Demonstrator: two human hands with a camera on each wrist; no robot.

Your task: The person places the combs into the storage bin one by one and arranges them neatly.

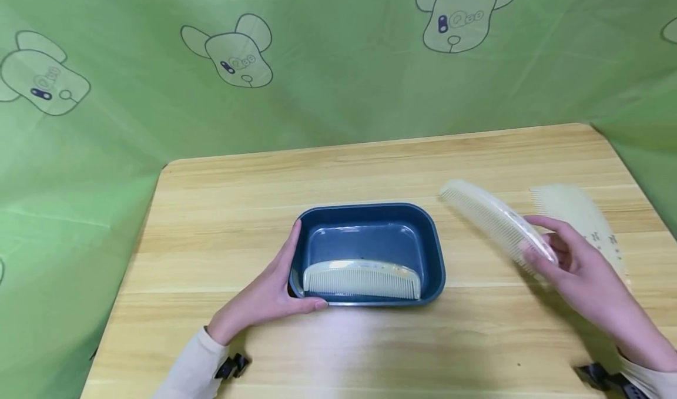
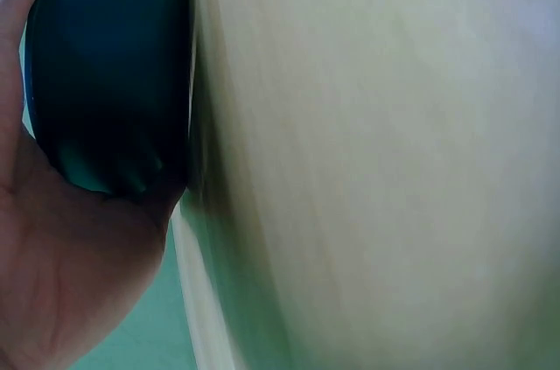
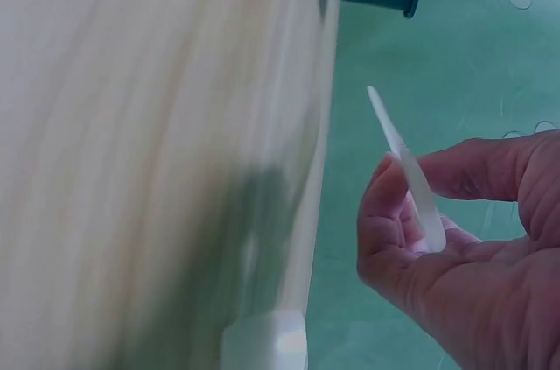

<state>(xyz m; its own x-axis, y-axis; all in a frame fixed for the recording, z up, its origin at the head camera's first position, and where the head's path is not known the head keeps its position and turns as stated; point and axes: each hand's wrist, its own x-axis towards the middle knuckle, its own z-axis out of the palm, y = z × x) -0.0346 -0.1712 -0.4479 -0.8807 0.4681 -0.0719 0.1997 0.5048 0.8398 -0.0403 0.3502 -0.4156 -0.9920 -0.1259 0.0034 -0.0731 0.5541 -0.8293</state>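
My left hand [image 1: 270, 293] holds the left end of a dark blue rectangular tray [image 1: 436, 258], its thumb along the front rim and its fingers at the left side. A pale, translucent comb [image 1: 362, 278] lies inside along the front wall, teeth toward me. To the right of the tray, my right hand [image 1: 587, 275] pinches a second pale comb [image 1: 492, 211] by one end, between thumb and fingers. This comb slants up to the left, raised over the table. In the right wrist view the held comb [image 3: 411, 173] shows edge-on.
More pale comb material [image 1: 573, 205] with small dark printed marks lies at the table's right, partly behind my right hand. The light wooden table [image 1: 254, 193] has a rounded far edge. Green cloth [image 1: 338, 81] with printed animal heads hangs behind it.
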